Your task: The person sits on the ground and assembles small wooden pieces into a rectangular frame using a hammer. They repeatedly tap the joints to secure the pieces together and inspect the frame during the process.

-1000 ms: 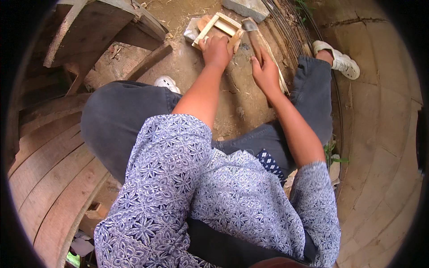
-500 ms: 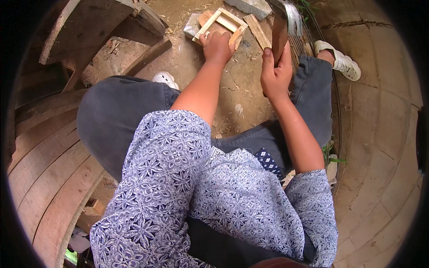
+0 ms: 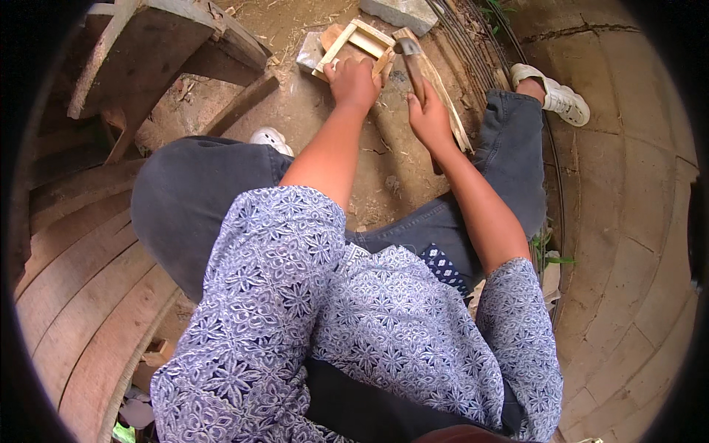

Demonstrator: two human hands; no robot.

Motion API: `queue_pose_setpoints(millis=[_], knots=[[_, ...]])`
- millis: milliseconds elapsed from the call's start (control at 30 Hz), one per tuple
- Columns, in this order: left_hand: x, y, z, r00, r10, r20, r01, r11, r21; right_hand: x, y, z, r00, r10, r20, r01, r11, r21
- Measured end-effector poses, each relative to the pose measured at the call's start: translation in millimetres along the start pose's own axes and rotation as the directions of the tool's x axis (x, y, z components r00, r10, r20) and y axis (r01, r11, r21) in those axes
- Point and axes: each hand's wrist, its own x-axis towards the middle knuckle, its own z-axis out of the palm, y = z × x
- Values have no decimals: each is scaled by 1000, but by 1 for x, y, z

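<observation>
My left hand (image 3: 356, 85) grips the near side of a small rectangular wooden frame (image 3: 375, 31). Its fingertips are partly hidden against the wood. The frame rests tilted over a grey stone block (image 3: 309, 52) and a reddish-brown piece (image 3: 330, 35) on the ground. In my right hand (image 3: 430, 119) is a hammer (image 3: 417, 74), held by its wooden handle with the metal head close to the frame's right corner. The handle's end shows below my wrist. Beside the hammer, a long pale wood strip (image 3: 449, 105) lies on the ground.
A grey concrete block (image 3: 401, 13) sits beyond the frame, near thin metal rods (image 3: 464, 37). Wooden boards (image 3: 85, 325) and a curved wooden piece (image 3: 148, 52) stand on the left. Concrete paving (image 3: 613, 199) runs along the right. My legs flank the dirt ground (image 3: 377, 177).
My right hand has lowered the hammer leftward, bringing its head from above the concrete block down beside the frame. More of the wood strip shows. My left hand keeps its grip.
</observation>
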Motion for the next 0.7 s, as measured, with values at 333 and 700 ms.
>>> queue_pose_setpoints(millis=[333,700], knots=[[20,2,-10,1000,1,-13,-1,1000,4,22,-4,-2,961,-251,-113,254,967,17],[23,5,-4,1000,17,-22,-16,1000,27,30,-7,-8,998,-32,-49,26,994,-111]])
